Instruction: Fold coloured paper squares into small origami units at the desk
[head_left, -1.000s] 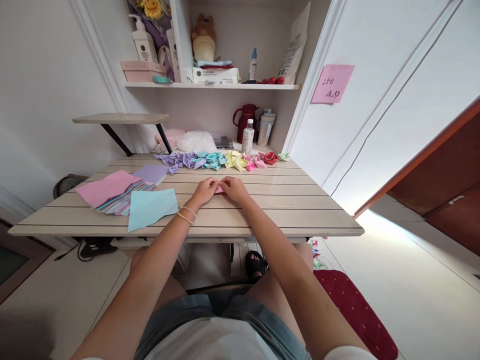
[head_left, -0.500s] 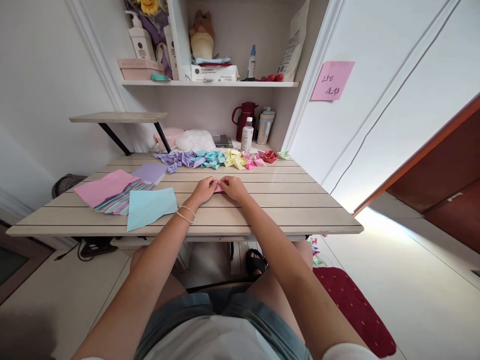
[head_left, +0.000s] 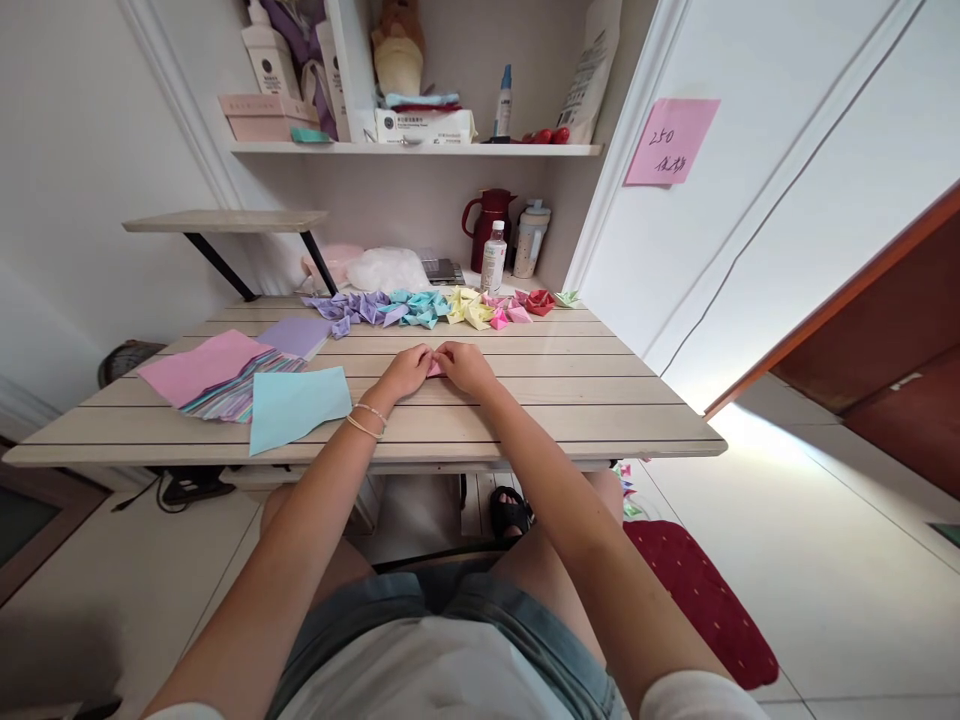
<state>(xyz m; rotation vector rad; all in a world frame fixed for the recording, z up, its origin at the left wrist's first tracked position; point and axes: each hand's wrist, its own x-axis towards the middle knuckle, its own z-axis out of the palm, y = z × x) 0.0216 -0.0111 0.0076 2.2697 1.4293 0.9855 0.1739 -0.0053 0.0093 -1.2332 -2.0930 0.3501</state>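
Straight past the right grip [head_left: 465, 370] we've got a dark red jug [head_left: 491, 230], labelled bottle [head_left: 493, 258] in front, lidded tumbler [head_left: 532, 238] right of it. Shelf [head_left: 450, 149] higher up: spray bottle [head_left: 503, 103], white packet [head_left: 424, 127], plush toy [head_left: 399, 65], pink box [head_left: 262, 118] farther left. Pink note [head_left: 673, 142] on the wall [head_left: 750, 60], up and right of the grip. Red cushion [head_left: 697, 600] below right.
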